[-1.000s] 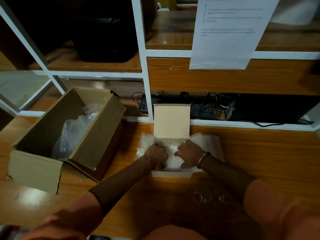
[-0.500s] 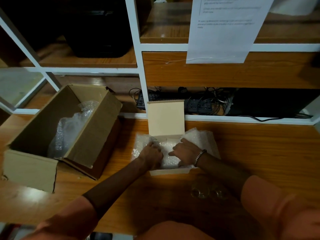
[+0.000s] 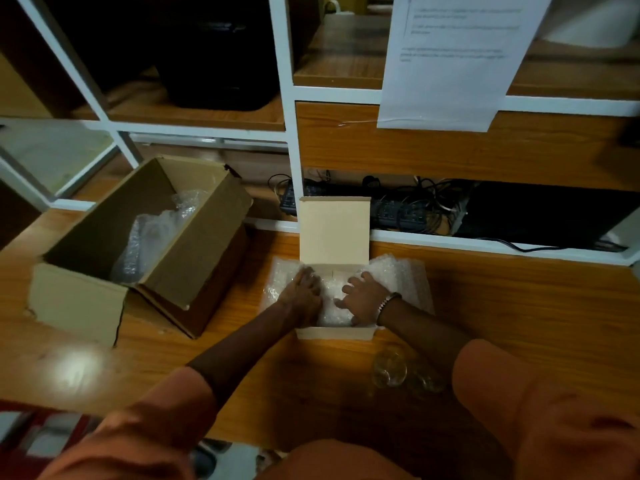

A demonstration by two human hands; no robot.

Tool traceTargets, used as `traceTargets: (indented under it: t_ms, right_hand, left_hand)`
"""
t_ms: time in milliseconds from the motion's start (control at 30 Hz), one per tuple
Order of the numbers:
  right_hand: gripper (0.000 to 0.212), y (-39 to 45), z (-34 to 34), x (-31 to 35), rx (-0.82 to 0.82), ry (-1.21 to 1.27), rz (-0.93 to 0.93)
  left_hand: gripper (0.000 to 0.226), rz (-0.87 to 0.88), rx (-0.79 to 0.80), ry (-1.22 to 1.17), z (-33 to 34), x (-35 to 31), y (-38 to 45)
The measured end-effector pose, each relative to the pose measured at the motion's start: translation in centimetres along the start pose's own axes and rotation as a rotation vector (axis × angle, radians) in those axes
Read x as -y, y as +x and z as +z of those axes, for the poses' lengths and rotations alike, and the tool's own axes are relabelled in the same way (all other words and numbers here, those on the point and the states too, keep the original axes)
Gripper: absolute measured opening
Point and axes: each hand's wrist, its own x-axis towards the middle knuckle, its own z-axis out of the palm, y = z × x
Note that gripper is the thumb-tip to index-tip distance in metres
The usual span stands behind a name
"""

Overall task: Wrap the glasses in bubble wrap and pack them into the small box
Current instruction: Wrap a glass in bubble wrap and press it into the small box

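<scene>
A small pale cardboard box (image 3: 335,333) sits on the wooden desk with its lid (image 3: 334,230) standing upright at the back. A sheet of bubble wrap (image 3: 398,275) lines the box and spills over both sides. My left hand (image 3: 303,296) presses the wrap down inside the box's left half, fingers curled. My right hand (image 3: 363,299), with a bracelet at the wrist, lies spread on the wrap in the right half. Two clear glasses (image 3: 389,370) stand on the desk just in front of the box, under my right forearm.
A larger brown carton (image 3: 194,258) lies open at the left with more bubble wrap (image 3: 145,244) inside. White-framed shelves rise behind the desk; a power strip with cables (image 3: 391,209) sits behind the lid. A paper sheet (image 3: 450,60) hangs above.
My hands have drawn slightly apart inside the box, and the right hand's fingers have spread flatter on the wrap. The view has shifted a little; box and glasses stay put.
</scene>
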Motion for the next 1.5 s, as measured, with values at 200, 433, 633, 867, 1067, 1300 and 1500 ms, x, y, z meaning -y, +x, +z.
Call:
traceTargets:
  t_ms: [200, 433, 633, 867, 1067, 1300, 1500]
  right_hand:
    - [0.060, -0.2, -1.5, 0.5, 0.079, -0.052, -0.010]
    - [0.036, 4.4, -15.3, -0.9, -0.348, 0.261, -0.121]
    - [0.040, 9.0, -28.3, 3.0, -0.761, 0.527, -0.091]
    - [0.045, 16.2, -34.0, 8.2, -0.660, 0.616, -0.083]
    - [0.023, 19.0, -33.9, 10.3, -0.529, 0.757, -0.118]
    - [0.021, 15.8, -37.0, 7.6, -0.675, 0.958, -0.229]
    - [0.017, 10.6, -37.3, 1.6, -0.922, 1.311, -0.074]
  left_hand:
    - [0.041, -0.125, -0.330, -0.226, -0.5, 1.9, -4.0]
    - [0.036, -0.433, -0.631, -0.348, -3.3, 10.8, -14.2]
    - [0.034, -0.833, -0.698, -0.428, -0.4, 18.0, -22.0]
    - [0.052, -0.979, -0.597, -0.623, 4.0, 20.8, -25.7]
    - [0.052, -0.918, -0.696, -0.777, 5.5, 21.9, -25.4]
    - [0.068, -0.731, -0.880, -1.138, 3.6, 24.8, -23.7]
    - [0.030, -0.472, -0.981, -1.262, -1.7, 23.8, -22.3]
